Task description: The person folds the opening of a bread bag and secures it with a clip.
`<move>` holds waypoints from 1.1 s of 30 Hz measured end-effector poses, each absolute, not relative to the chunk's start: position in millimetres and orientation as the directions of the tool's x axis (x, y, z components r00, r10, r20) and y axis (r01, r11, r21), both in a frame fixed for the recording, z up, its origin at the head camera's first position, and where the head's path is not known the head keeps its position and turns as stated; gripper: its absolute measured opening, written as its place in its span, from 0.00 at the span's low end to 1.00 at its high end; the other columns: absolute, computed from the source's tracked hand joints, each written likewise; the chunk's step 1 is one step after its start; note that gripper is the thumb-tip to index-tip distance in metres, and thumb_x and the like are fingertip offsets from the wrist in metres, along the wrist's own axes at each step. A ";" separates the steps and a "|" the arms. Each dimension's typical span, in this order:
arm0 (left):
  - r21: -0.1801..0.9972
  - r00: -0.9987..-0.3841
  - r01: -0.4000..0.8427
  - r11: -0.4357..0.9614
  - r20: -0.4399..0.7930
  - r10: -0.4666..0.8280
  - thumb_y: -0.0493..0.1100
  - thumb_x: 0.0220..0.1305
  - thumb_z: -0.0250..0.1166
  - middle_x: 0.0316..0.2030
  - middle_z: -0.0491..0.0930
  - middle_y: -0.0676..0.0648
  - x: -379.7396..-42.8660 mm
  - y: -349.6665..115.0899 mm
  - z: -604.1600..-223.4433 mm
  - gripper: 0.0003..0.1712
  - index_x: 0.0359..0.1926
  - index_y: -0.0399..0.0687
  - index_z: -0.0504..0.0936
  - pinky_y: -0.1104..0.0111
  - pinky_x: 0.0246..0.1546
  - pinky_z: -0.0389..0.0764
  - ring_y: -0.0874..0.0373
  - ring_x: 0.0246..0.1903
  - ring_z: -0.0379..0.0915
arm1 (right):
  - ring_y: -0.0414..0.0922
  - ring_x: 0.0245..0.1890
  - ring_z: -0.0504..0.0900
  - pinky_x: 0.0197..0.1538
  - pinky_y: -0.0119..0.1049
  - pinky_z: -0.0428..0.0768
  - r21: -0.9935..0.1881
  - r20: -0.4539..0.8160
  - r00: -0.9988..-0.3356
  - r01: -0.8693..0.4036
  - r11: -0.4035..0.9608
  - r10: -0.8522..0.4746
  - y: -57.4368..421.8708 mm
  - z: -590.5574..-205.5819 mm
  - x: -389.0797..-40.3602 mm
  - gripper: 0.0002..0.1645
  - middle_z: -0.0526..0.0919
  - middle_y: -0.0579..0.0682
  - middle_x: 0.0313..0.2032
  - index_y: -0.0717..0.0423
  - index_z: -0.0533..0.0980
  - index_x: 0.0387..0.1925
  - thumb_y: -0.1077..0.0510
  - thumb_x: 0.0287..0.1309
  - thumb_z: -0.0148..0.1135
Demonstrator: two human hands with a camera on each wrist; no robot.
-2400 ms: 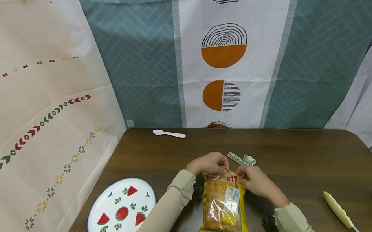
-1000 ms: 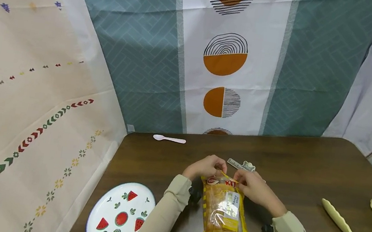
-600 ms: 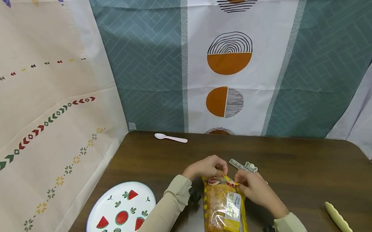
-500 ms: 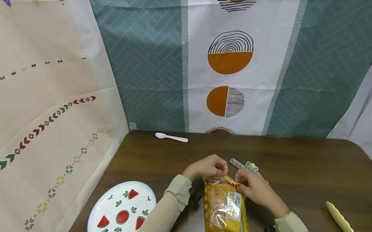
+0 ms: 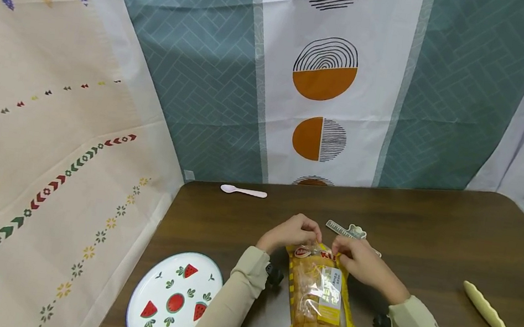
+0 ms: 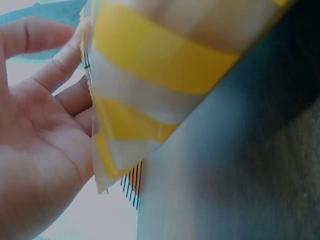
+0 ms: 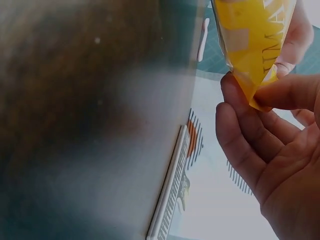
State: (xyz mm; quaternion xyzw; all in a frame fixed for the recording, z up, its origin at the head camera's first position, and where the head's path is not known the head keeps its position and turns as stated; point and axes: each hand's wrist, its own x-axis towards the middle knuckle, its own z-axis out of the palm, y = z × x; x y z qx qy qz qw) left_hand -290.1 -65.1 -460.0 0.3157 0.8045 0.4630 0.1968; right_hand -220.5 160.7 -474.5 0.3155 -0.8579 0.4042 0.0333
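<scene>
A yellow and clear plastic bread bag (image 5: pixel 307 298) with a white label lies on the dark table, its top edge toward the back. My left hand (image 5: pixel 293 232) pinches that edge near its left side. At the right part of the same edge, my right hand (image 5: pixel 365 262) pinches the film. In the left wrist view, fingers of the left hand (image 6: pixel 45 135) pass behind the bag's striped corner (image 6: pixel 150 65). The right wrist view shows the thumb and index finger of the right hand (image 7: pixel 275 150) gripping a yellow corner of the bag (image 7: pixel 252 45). Whether the bag is torn cannot be told.
Behind the right hand lies a long ridged clip (image 5: pixel 340 229). A pink spoon (image 5: pixel 244 191) is near the back edge. On the left stands a white plate with watermelon prints (image 5: pixel 164 289). Tongs (image 5: pixel 503 326) lie to the right. Patterned cloths hang behind and left.
The head view has shifted slightly. Both hands stay at the bag's top edge, their fingers shifting a little along the film.
</scene>
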 end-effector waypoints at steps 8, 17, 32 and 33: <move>0.825 -0.745 0.370 0.427 -0.012 0.667 0.40 0.67 0.69 0.28 0.84 0.54 -288.2 -63.7 -464.2 0.06 0.32 0.46 0.85 0.73 0.36 0.76 0.65 0.29 0.74 | 0.34 0.21 0.70 0.23 0.33 0.72 -0.696 0.253 -0.827 -0.517 0.499 -0.502 163.2 -473.5 -220.1 0.12 0.74 0.39 0.23 0.52 0.75 0.29 0.72 0.56 0.60; 0.847 -0.757 0.380 0.372 0.053 0.651 0.34 0.65 0.69 0.29 0.82 0.53 -285.7 -59.6 -469.5 0.03 0.39 0.39 0.83 0.73 0.36 0.77 0.65 0.29 0.76 | 0.35 0.18 0.69 0.24 0.32 0.70 -0.710 0.195 -0.851 -0.466 0.528 -0.488 162.5 -471.2 -224.6 0.12 0.73 0.40 0.20 0.52 0.74 0.27 0.58 0.65 0.67; 0.866 -0.754 0.386 0.317 0.099 0.650 0.30 0.66 0.67 0.33 0.83 0.49 -285.4 -59.4 -465.1 0.08 0.44 0.31 0.81 0.71 0.40 0.78 0.62 0.33 0.79 | 0.34 0.13 0.69 0.21 0.33 0.70 -0.721 0.128 -0.824 -0.459 0.518 -0.552 171.5 -470.8 -231.4 0.19 0.71 0.38 0.14 0.49 0.78 0.20 0.54 0.70 0.64; 0.863 -0.754 0.387 0.324 0.094 0.650 0.30 0.66 0.67 0.33 0.83 0.50 -285.4 -59.6 -464.5 0.08 0.44 0.31 0.81 0.71 0.40 0.78 0.63 0.33 0.79 | 0.35 0.13 0.70 0.21 0.33 0.71 -0.725 0.127 -0.821 -0.460 0.513 -0.556 172.2 -470.9 -232.0 0.19 0.72 0.39 0.14 0.50 0.78 0.20 0.54 0.70 0.64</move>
